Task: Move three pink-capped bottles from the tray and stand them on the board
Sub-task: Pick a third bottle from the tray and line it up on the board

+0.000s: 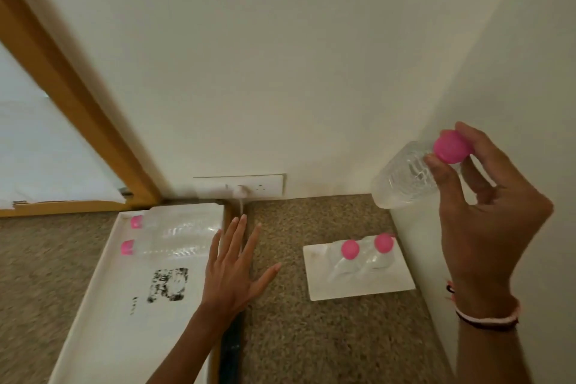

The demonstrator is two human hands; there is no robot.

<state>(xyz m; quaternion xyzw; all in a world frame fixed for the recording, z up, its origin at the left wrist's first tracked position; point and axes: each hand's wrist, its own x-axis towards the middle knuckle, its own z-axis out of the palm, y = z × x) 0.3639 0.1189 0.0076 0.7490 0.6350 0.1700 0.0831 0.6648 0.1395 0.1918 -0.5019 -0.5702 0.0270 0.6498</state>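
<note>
My right hand is raised at the right and grips a clear bottle by its pink cap, the bottle tilted in the air above the board. Two pink-capped bottles stand upright side by side on the white board. On the left, two more pink-capped bottles lie on their sides at the far end of the white tray. My left hand rests flat with fingers spread on the tray's right edge, holding nothing.
Everything sits on a speckled brown countertop. White walls close the back and the right side, right next to the board. A wall socket plate sits at the back, a wooden frame at the left. A printed code marks the tray.
</note>
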